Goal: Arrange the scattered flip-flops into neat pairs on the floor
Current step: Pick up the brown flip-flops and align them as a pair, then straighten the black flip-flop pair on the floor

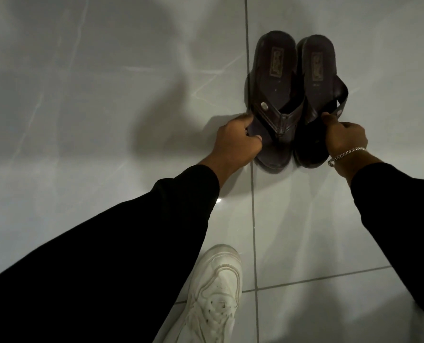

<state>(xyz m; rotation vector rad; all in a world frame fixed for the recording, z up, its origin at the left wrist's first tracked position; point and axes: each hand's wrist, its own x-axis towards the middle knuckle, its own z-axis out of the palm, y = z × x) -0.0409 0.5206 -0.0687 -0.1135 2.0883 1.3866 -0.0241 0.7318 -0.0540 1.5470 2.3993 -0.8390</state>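
Two dark brown flip-flops lie side by side on the pale tiled floor, heels pointing away from me. My left hand [233, 139] grips the toe end of the left flip-flop [275, 78], with fingers curled over its outer edge. My right hand [342, 134] holds the right flip-flop [317, 70] by its strap and outer edge; that one tilts slightly, leaning against its mate. The two soles touch along their inner sides. A silver bracelet [347, 154] circles my right wrist. Both arms wear black sleeves.
A white sneaker [216, 293] on my foot stands on the tiles near the bottom of the view. Grey grout lines [253, 219] cross the glossy floor. Soft shadows fall across the tiles to the left.
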